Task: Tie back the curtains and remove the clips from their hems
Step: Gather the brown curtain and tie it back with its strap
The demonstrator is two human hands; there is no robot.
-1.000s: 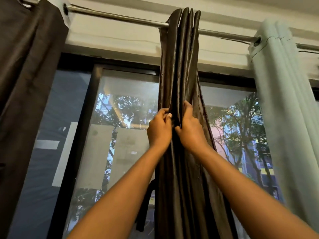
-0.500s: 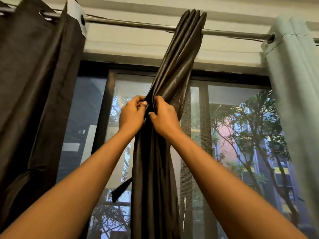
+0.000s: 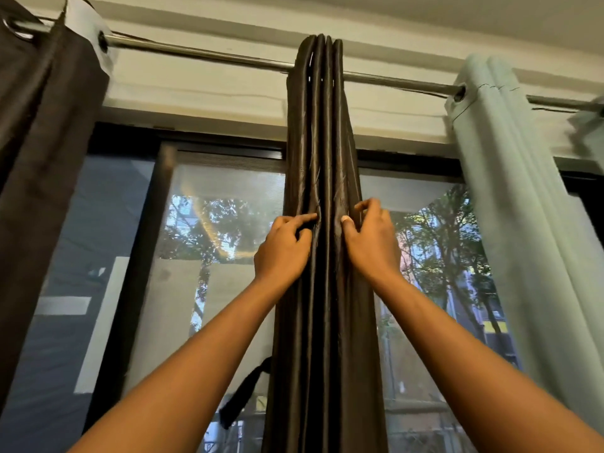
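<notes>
Since the earlier frame the gathered dark curtain (image 3: 322,223) has swung back from its slant to hang straight down from the rod (image 3: 202,55), and the 2 hands, then pressed together on one fold, have parted to opposite sides of the bundle. In the head view, the only one here, the left hand (image 3: 282,248) sits on the bundle's left edge with its forefinger stretched across a pleat and the other fingers curled into the cloth, pinching a fold; the right hand (image 3: 372,243) grips the right edge, thumb on the front and fingers hooked behind. The curtain is bunched into tight pleats at mid-rod, between a second dark curtain (image 3: 42,125) at the left and a pale green curtain (image 3: 510,191) at the right. A dark tie-back strap (image 3: 243,397) dangles loose low on the left, so the tying looks not yet done. No clips or hems are in view. The risks, as I judge them: the sheeny cloth may slide out of such light pinches and the pleats fan open; a sideways tug could drag the top along the rod; and reaching down for the strap with 1 hand may let the bundle spread.
</notes>
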